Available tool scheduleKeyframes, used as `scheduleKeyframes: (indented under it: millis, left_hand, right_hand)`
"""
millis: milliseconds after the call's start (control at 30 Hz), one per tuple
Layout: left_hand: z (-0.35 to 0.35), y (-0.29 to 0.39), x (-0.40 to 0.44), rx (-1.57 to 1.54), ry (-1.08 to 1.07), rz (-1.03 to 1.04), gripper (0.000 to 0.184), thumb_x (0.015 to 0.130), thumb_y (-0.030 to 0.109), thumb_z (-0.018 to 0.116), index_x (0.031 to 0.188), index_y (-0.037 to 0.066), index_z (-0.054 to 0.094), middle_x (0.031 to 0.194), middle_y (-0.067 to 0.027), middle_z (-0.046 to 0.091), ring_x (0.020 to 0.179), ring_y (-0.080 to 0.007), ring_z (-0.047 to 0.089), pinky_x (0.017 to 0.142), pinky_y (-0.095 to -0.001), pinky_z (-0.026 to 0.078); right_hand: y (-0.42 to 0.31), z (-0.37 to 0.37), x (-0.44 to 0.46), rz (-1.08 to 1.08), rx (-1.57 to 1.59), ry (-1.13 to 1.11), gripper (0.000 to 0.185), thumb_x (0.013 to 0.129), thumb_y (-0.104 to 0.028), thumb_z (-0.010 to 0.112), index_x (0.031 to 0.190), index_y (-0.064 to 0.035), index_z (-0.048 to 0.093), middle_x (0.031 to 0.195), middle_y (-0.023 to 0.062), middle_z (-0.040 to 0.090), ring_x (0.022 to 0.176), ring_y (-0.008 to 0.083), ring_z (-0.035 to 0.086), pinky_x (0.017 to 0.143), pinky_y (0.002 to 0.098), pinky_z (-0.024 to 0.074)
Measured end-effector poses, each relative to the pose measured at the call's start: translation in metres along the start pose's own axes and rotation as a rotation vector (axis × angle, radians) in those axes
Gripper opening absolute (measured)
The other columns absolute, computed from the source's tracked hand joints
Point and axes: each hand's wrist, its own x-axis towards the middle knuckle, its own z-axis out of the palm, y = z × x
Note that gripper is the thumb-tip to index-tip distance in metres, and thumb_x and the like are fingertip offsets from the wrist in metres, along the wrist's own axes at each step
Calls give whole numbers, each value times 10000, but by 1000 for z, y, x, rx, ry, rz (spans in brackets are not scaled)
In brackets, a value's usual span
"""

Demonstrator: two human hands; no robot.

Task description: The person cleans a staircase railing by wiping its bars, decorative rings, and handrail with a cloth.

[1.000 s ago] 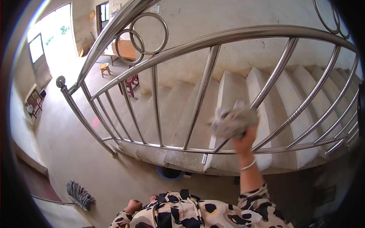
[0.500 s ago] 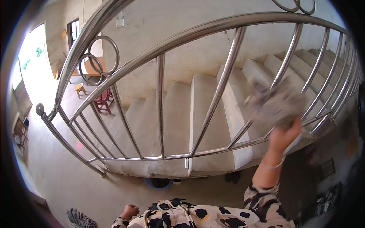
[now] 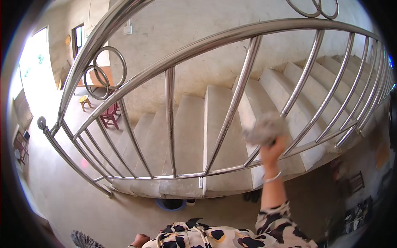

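Silvery railing; grey-brown cloth; cream sleeve, black-patched; blue basin; yellow stool.

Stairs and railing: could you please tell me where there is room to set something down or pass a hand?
Bare floor lies between mop and tub, and bare steps behind the middle posts. A hand could probably pass between them. It is crowded around the right hand and rag, and at the far-right posts.
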Motion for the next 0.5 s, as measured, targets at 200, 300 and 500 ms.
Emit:
scheduleKeyframes:
  millis: [200, 300, 500]
  left_hand:
    - [-10, 28, -30, 67, 46, 44, 238, 656, 191, 589, 808, 11, 622, 761, -113, 621, 713, -193, 605, 669, -282, 479]
    - [-22, 44, -29, -27, -30, 107, 214, 684, 154, 571, 815, -12, 604, 730, -115, 614, 667, -190, 604, 622, -280, 488]
    - [-24, 72, -41, -92, -97, 218, 183, 722, 107, 547, 822, -42, 581, 684, -115, 604, 602, -186, 603, 556, -274, 498]
  right_hand:
    - [-7, -2, -102, 161, 40, -261, 231, 586, 39, 547, 807, -22, 577, 948, 186, 503, 927, 327, 476, 793, 355, 397]
    - [-1, -9, -55, 102, 71, -165, 206, 663, -30, 538, 865, 5, 558, 930, 174, 509, 862, 313, 505, 708, 317, 423]
    - [2, -32, 139, 48, -17, 91, 155, 746, -43, 454, 862, 22, 534, 704, 147, 552, 635, 254, 543, 577, 313, 426]
